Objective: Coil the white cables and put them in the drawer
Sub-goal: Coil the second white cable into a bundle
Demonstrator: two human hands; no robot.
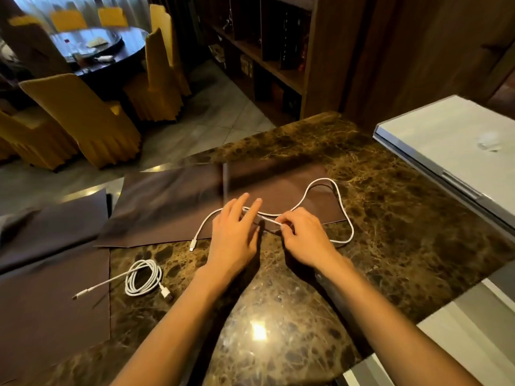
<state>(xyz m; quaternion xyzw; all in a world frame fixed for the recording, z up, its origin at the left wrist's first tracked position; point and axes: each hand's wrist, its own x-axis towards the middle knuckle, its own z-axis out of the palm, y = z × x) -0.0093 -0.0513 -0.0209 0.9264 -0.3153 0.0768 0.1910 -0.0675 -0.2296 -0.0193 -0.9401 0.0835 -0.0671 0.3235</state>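
A loose white cable [341,203] lies in a wide loop across the brown mat and the marble counter, its plug end [192,245] near the mat's front edge. My right hand [305,238] pinches this cable near its middle. My left hand [235,232] rests on the same cable just to the left, fingers spread flat over it. A second white cable [143,277] lies coiled on the counter at the left, one end trailing onto a mat. No drawer is visible.
The dark marble counter [278,316] carries brown mats [172,201] at the middle and left. A white appliance or lid [457,140] borders the right edge. Beyond the counter stand yellow-covered chairs [83,121], a round dining table and wooden shelves.
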